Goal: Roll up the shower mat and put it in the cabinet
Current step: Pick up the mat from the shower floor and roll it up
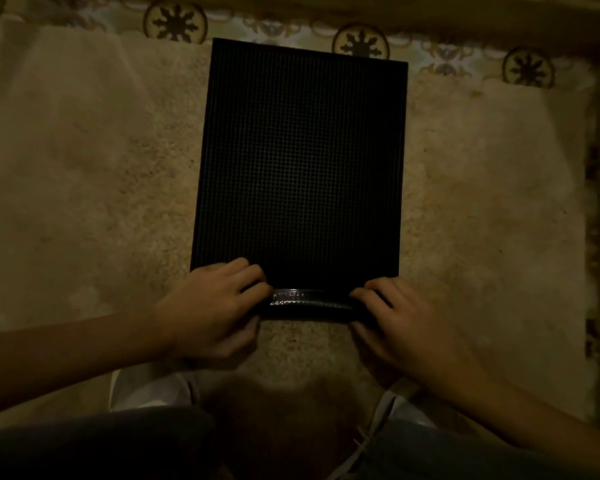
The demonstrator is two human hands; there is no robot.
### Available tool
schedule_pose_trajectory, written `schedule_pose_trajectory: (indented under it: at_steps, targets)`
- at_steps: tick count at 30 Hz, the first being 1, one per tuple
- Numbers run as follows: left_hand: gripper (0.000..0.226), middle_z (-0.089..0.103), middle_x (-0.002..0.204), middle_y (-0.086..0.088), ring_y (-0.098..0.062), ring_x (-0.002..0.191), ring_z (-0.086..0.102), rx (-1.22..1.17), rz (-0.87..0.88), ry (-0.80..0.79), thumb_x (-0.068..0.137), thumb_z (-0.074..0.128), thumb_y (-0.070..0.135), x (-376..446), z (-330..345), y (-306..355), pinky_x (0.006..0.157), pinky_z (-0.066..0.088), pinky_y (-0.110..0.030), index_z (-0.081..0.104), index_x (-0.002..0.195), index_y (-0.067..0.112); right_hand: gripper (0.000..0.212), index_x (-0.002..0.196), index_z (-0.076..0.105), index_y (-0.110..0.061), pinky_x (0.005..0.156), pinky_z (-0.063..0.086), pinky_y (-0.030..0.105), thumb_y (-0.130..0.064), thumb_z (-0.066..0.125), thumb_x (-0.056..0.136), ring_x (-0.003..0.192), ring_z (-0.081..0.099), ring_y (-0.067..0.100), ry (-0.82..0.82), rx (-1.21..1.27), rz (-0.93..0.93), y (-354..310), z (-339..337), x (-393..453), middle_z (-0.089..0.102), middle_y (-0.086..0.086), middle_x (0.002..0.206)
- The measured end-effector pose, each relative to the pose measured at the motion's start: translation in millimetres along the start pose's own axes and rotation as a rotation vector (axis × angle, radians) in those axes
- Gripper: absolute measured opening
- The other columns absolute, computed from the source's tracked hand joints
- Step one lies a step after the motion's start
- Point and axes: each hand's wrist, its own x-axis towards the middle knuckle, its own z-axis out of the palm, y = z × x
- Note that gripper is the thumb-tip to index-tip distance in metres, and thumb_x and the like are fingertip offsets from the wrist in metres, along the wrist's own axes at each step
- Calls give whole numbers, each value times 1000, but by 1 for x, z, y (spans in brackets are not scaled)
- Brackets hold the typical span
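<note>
A black shower mat (302,161) with a fine grid texture lies flat on a beige shaggy rug. Its near edge is curled over into a short, tight roll (309,301) facing me. My left hand (212,306) grips the left end of that roll, fingers on top and thumb underneath. At the right end, my right hand (395,323) holds the roll the same way. The rest of the mat stretches away from me, unrolled. No cabinet is in view.
The beige rug (84,185) spreads wide on both sides of the mat. Patterned floor tiles (361,43) run along the far edge. My knees in dark trousers and white shoes (146,386) are at the bottom. The light is dim.
</note>
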Motion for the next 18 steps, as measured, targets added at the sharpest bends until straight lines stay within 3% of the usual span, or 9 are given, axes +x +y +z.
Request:
schedule_pose_trajectory:
  at_steps: [3,6,10,13,18]
  targets:
    - [44,65,105,-8,-24,87,61,84,-21,-16,84,66,42,-2,0,3,64,54,-38,65,113,10,39,118,68,-8,66,57,43,-29,74,86,90,63,27,20,39,22,1,-1,0,64,11,112]
    - [37,68,103,-9,-26,85,64,118,-13,-10,81,71,30,3,-4,1,65,54,-37,68,111,8,40,123,66,-8,62,56,41,-33,66,91,87,61,24,29,59,35,0,-1,-2,60,11,112]
    - [38,68,108,-5,-22,91,62,-1,-2,-27,92,57,35,7,-12,-8,73,54,-37,66,119,11,38,122,68,-9,69,52,43,-36,60,96,90,60,26,60,21,4,8,-4,3,66,8,102]
    - [44,66,111,-2,-18,93,62,-95,13,-26,96,52,38,12,-19,-20,76,55,-34,56,135,17,41,125,67,-13,68,48,35,-42,51,99,83,59,24,41,25,-29,15,-12,11,67,4,97]
    - [43,50,121,-5,-13,74,57,-134,42,-68,99,42,45,19,-28,-34,64,54,-29,50,138,32,37,125,66,-25,62,52,40,-46,49,101,83,61,20,-7,155,-29,30,-23,23,66,0,101]
